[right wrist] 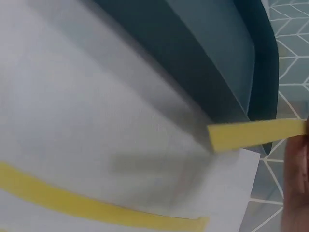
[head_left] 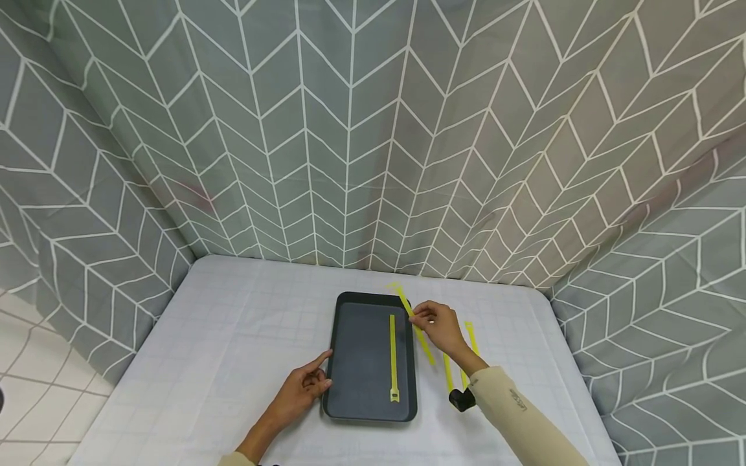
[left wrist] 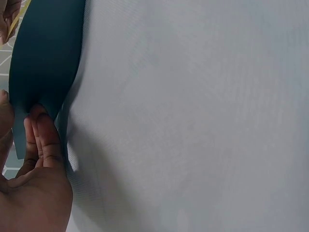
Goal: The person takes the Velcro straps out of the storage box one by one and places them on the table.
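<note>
A dark grey rectangular tray [head_left: 361,362] lies on the table, with one yellow cable strap [head_left: 393,353] lengthwise inside it near its right side. My left hand [head_left: 296,393] is at the tray's left edge, index finger and thumb touching the rim; in the left wrist view its fingers [left wrist: 46,133] rest against the outer wall. Over the tray's upper right edge, my right hand [head_left: 441,327] pinches a second yellow cable strap [head_left: 424,343] by its middle between thumb and fingers. That strap's free end [right wrist: 236,135] sticks out past the tray's corner in the right wrist view.
More yellow straps [head_left: 448,372] lie on the white-covered table [head_left: 262,310] to the right of the tray, partly under my right forearm. A black object [head_left: 462,400] shows by the right sleeve. Patterned grey curtains [head_left: 373,162] surround the table's back and sides.
</note>
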